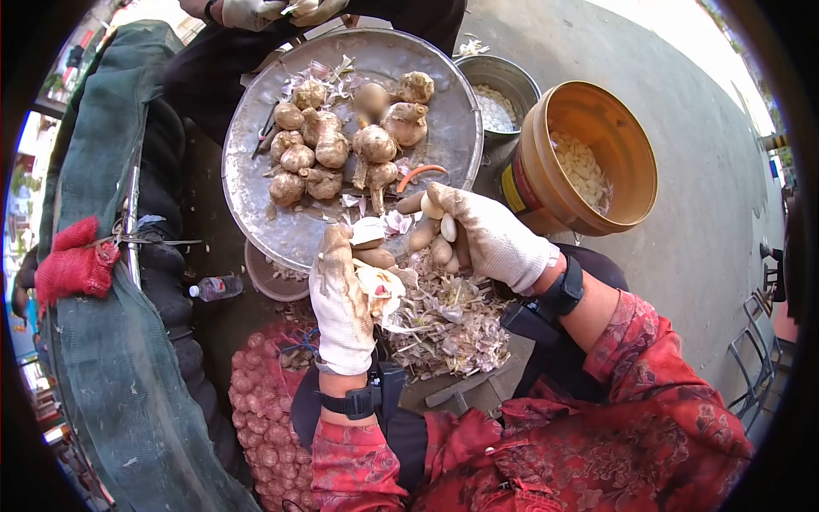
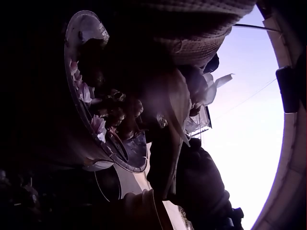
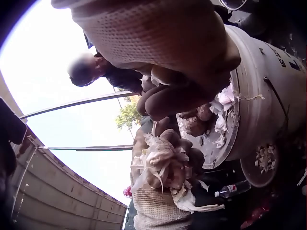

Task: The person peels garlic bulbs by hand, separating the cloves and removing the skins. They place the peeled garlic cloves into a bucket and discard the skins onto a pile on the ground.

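My left hand [image 1: 337, 299], in a soiled white knit glove, grips a partly peeled garlic bulb [image 1: 380, 288] wrapped in loose papery skin. In the right wrist view, torn skins of that bulb [image 3: 165, 170] spill out of the fingers. Close by on the right, my gloved right hand [image 1: 503, 239] pinches pale garlic cloves [image 1: 448, 226] with curled, brown-stained fingers. Both hands hover at the near rim of a round metal tray [image 1: 264, 205]. Unpeeled garlic bulbs [image 1: 331, 149] lie on it in a heap. The left wrist view is mostly dark.
An orange-brown bucket [image 1: 627, 213] and a metal pail [image 1: 529, 90] at right hold peeled cloves. Below my hands lies a pile of garlic skins [image 1: 452, 328]. A red mesh sack [image 1: 264, 427] of bulbs and a plastic bottle [image 1: 217, 288] are at left. Another person's gloved hands [image 1: 252, 13] show opposite.
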